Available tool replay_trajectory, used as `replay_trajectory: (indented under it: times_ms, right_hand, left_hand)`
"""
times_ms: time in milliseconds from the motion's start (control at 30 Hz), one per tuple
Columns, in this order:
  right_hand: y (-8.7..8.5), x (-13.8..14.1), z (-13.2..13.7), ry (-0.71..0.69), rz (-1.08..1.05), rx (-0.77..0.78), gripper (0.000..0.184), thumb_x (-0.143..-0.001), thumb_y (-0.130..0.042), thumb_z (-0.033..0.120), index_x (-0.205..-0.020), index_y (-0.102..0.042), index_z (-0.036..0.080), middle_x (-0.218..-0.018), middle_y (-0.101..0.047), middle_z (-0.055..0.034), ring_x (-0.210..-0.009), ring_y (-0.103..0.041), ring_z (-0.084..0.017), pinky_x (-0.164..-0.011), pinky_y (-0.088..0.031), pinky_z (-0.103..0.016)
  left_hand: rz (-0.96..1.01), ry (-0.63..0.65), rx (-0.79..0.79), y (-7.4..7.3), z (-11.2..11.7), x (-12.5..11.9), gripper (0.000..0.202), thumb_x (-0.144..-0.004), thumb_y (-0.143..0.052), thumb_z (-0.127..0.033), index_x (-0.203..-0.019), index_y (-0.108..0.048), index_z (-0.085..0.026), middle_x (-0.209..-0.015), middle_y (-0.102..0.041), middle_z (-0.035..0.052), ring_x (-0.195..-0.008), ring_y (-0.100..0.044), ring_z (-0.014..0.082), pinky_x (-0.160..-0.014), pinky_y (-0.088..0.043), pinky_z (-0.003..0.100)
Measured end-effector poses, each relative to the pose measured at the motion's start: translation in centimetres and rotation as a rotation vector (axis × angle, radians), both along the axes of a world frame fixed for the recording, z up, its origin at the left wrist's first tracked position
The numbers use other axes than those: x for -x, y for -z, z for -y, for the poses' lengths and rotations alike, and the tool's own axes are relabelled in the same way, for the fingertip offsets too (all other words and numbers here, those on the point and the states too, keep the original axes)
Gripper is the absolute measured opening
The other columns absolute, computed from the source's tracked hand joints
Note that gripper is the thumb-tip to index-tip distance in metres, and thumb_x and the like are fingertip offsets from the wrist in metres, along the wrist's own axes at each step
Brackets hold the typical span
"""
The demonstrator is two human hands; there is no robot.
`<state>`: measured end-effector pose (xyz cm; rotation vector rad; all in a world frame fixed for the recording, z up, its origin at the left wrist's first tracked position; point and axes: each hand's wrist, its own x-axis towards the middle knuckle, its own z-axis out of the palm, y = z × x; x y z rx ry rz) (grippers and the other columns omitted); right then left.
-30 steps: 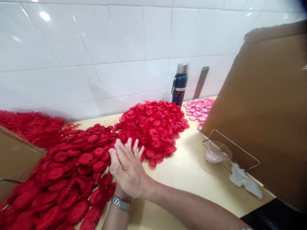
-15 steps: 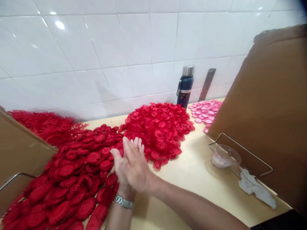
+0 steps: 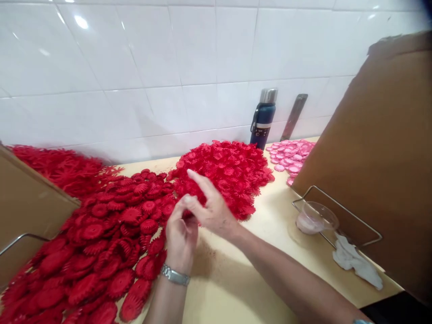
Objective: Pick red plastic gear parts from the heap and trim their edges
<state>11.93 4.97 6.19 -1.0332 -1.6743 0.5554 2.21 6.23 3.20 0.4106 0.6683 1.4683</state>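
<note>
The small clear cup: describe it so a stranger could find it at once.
Start at the big cardboard box on the right. At its foot lies a wire frame, with the cup inside it. It alone is clear plastic, beside a crumpled white rag.

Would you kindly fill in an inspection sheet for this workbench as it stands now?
Surface: pale yellow tabletop, bare at the near middle.
Job's things: heap of red ridged plastic discs at left; mound of red frilly plastic flowers behind the hands.
Clutter: pink plastic discs, navy flask with steel cap, clear plastic cup inside a wire frame, white crumpled rag, dark flat strip leaning at the back.
Grippers: left hand, wearing a silver wristwatch, and right hand meet at the fingers by the piles' edge; what they pinch cannot be told.
Cables: nothing seen.
Surroundings: white tiled wall; brown cardboard box at right, brown cardboard panel at left.
</note>
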Motion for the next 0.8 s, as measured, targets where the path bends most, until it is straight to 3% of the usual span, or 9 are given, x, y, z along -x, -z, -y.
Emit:
replay_trajectory:
  times_ms: [67,100,167,267,367,500,600,700,800]
  right_hand:
    - [0.2,-3.0,-0.1,0.119,0.195,-0.057,0.045,-0.083,-0.049,0.037,-0.125,-0.049,0.021,-0.128,-0.048,-0.0076,-0.127,-0.034,-0.021,-0.108,-0.026,-0.039]
    - [0.6,-4.5,-0.1,0.194,0.322,-0.019,0.049,-0.079,-0.053,0.041,-0.125,-0.050,0.022,-0.127,-0.048,-0.0086,-0.128,-0.033,-0.024,-0.107,-0.025,-0.043]
    - [1.8,-7.0,-0.3,0.280,0.544,0.176,0.072,-0.070,-0.062,0.047,-0.134,-0.038,0.025,-0.137,-0.036,-0.0123,-0.127,-0.031,-0.032,-0.101,-0.030,-0.051]
    - [3.9,-8.2,-0.3,0.248,0.750,0.371,0.100,-0.059,-0.069,0.054,-0.141,-0.014,0.035,-0.149,-0.005,-0.0103,-0.134,-0.011,-0.039,-0.096,-0.030,-0.059]
    - [5.5,-7.6,-0.5,0.241,0.861,0.419,0.100,-0.059,-0.067,0.057,-0.140,-0.011,0.040,-0.150,0.004,-0.0061,-0.133,-0.010,-0.041,-0.091,-0.032,-0.060]
    - [6.6,-6.9,-1.4,0.326,0.985,0.315,0.068,-0.072,-0.058,0.052,-0.134,-0.033,0.039,-0.148,-0.014,-0.0073,-0.121,-0.032,-0.036,-0.086,-0.036,-0.056]
    - [7.1,-7.1,-2.2,0.376,1.032,0.246,0.050,-0.075,-0.057,0.041,-0.124,-0.048,0.035,-0.139,-0.030,-0.0092,-0.110,-0.041,-0.031,-0.078,-0.043,-0.044]
    - [7.3,-7.4,-2.9,0.378,1.059,0.210,0.037,-0.077,-0.055,0.028,-0.114,-0.056,0.031,-0.123,-0.044,-0.0098,-0.098,-0.046,-0.026,-0.065,-0.045,-0.031]
    - [7.2,-7.6,-3.3,0.370,1.069,0.180,0.033,-0.078,-0.049,0.014,-0.106,-0.060,0.027,-0.103,-0.053,-0.0083,-0.091,-0.049,-0.022,-0.064,-0.044,-0.027]
  left_hand:
    - [0.014,-0.124,0.023,-0.7,-0.3,1.3,0.010,-0.075,-0.055,-0.011,-0.076,-0.064,-0.013,-0.069,-0.065,0.0031,-0.065,-0.060,0.0112,-0.066,-0.049,0.024]
    - [0.019,-0.192,0.022,-1.1,-0.3,1.9,0.011,-0.075,-0.053,-0.010,-0.077,-0.064,-0.013,-0.066,-0.063,0.0026,-0.062,-0.059,0.0115,-0.063,-0.049,0.024]
    - [0.025,-0.247,0.018,-1.9,-0.2,2.7,0.012,-0.075,-0.051,-0.010,-0.077,-0.062,-0.013,-0.061,-0.060,0.0016,-0.058,-0.057,0.0118,-0.059,-0.048,0.025]
    - [0.011,-0.244,0.001,-2.5,0.1,3.1,0.011,-0.075,-0.051,-0.012,-0.075,-0.061,-0.013,-0.055,-0.057,0.0003,-0.054,-0.055,0.0120,-0.056,-0.047,0.024]
    - [-0.015,-0.261,-0.015,-2.5,0.3,3.0,0.011,-0.074,-0.050,-0.011,-0.074,-0.061,-0.013,-0.053,-0.056,0.0000,-0.053,-0.054,0.0119,-0.055,-0.047,0.024]
    - [-0.015,-0.279,-0.004,-2.5,0.2,3.1,0.011,-0.073,-0.050,-0.011,-0.074,-0.061,-0.013,-0.053,-0.055,-0.0006,-0.051,-0.053,0.0109,-0.054,-0.046,0.023]
    - [-0.018,-0.266,-0.010,-2.6,0.3,3.1,0.011,-0.073,-0.051,-0.011,-0.074,-0.062,-0.013,-0.053,-0.055,-0.0004,-0.051,-0.053,0.0108,-0.053,-0.046,0.022]
    - [-0.012,-0.254,-0.019,-2.7,0.5,3.0,0.010,-0.073,-0.052,-0.013,-0.074,-0.062,-0.013,-0.053,-0.055,-0.0003,-0.051,-0.053,0.0112,-0.053,-0.047,0.023]
    - [0.010,-0.260,-0.013,-3.2,0.8,3.2,0.009,-0.073,-0.053,-0.014,-0.075,-0.062,-0.013,-0.054,-0.055,-0.0006,-0.052,-0.053,0.0109,-0.054,-0.047,0.023]
